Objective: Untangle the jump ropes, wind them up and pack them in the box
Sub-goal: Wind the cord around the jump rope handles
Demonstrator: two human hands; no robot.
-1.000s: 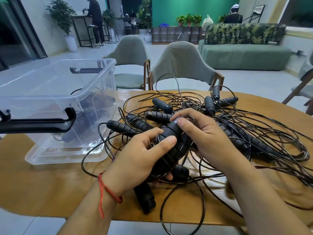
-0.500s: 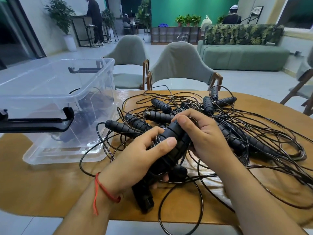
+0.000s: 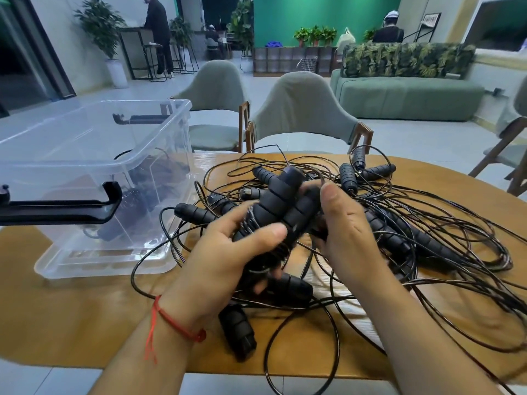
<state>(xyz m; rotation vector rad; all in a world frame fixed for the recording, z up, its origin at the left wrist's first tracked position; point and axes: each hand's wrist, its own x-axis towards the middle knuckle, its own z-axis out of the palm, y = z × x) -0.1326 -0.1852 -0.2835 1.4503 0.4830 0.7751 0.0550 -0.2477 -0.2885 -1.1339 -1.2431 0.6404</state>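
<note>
Presumably to hold the winding tight, left hand point(image 3: 225, 252) and right hand point(image 3: 350, 232) both gripped the paired handles point(image 3: 281, 203) between them.

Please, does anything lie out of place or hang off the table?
Yes. One loop of thin black jump-rope cord hangs past the near edge of the brown wooden table, and a black ribbed handle lies close to that edge. Either might slip off.

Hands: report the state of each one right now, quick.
Left hand: grips the bundle of jump rope handles, thumb across it.
Right hand: holds the same bundle from the other side, fingers curled behind it.
</note>
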